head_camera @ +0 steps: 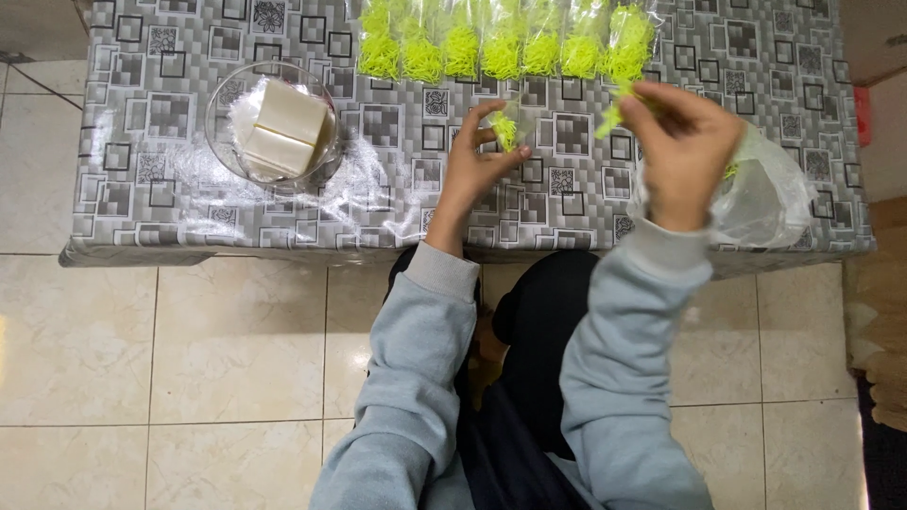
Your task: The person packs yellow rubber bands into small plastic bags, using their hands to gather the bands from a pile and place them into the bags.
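Pale floor tiles surround a low worktop (142,203) covered in a grey, square-patterned plastic cloth. I take the glass bowl (219,142) of white blocks as my landmark. To its right, along the far edge, lies a row of small clear packets (501,42) stuffed with neon-green shreds. Nearer than that row, still right of the bowl, my left hand (472,165) pinches a small clear bag with a green tuft (505,127) in a fingertip grip. Further right, my right hand (685,151) is clenched on a strand of green shreds (612,118), above a loose clear plastic bag (770,194). I judge the shreds featherlight, soft and springy, the film slippery; the bag's rim looks best for holding.
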